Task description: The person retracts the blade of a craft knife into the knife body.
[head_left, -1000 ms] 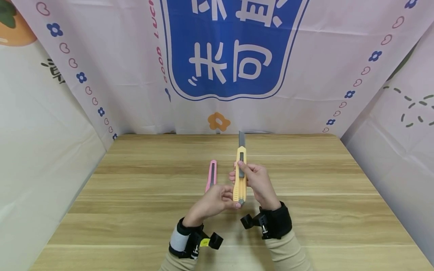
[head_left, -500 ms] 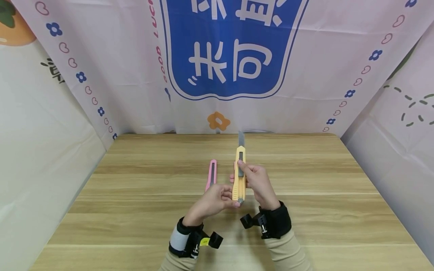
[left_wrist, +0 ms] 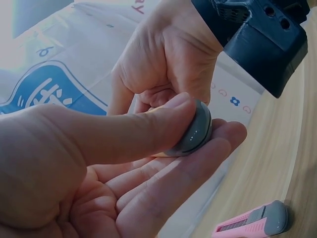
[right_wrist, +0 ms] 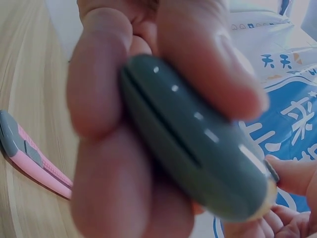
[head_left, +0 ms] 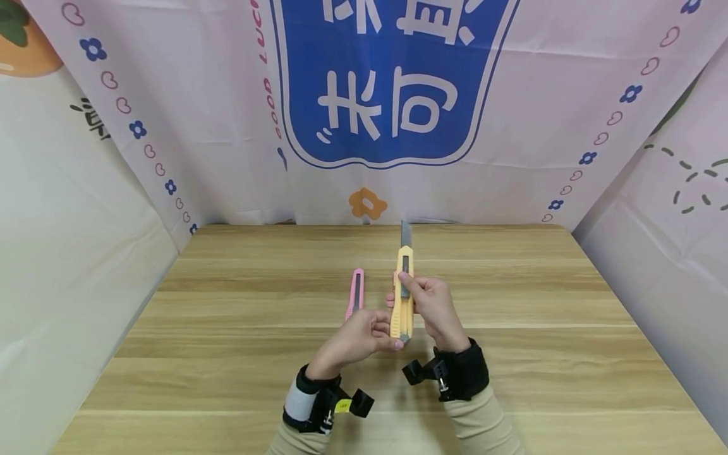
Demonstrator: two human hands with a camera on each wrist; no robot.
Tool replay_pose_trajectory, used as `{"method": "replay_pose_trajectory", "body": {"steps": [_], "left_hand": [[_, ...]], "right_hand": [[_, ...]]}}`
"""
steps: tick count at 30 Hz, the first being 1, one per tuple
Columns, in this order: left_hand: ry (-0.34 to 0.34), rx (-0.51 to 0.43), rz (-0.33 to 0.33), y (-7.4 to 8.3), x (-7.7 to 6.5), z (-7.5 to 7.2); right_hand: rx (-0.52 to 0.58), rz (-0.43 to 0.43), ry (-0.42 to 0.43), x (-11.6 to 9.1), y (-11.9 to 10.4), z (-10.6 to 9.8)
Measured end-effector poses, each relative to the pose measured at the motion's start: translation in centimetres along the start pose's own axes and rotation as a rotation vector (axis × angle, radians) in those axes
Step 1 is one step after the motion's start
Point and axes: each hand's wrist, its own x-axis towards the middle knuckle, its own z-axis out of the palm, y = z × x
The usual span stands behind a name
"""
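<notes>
A yellow utility knife is held upright in the head view, its long grey blade slid out at the top. My right hand grips its body, thumb on the grey slider. Below, my left hand pinches the bottom end between thumb and fingers. That end's grey cap shows between the left thumb and fingers in the left wrist view, and the cap fills the middle of the right wrist view. Left of the knife lies a pink utility knife, its lower end hidden behind my left hand.
Both hands are over a wooden table. A printed cloth with a blue sign hangs at the table's back edge, and pale cloths flank both sides. Each wrist wears a black strap with a small camera.
</notes>
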Motion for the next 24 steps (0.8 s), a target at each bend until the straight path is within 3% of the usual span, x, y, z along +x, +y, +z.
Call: {"method": "replay_pose_trajectory", "body": {"steps": [12, 24], "left_hand": [[0.003, -0.004, -0.001, 0.01, -0.12, -0.17], [0.042, -0.012, -0.035, 0.06, 0.07, -0.18]], "right_hand": [[-0.01, -0.009, -0.037, -0.09, 0.05, -0.14], [-0.012, 0.059, -0.037, -0.12, -0.11, -0.48]]}}
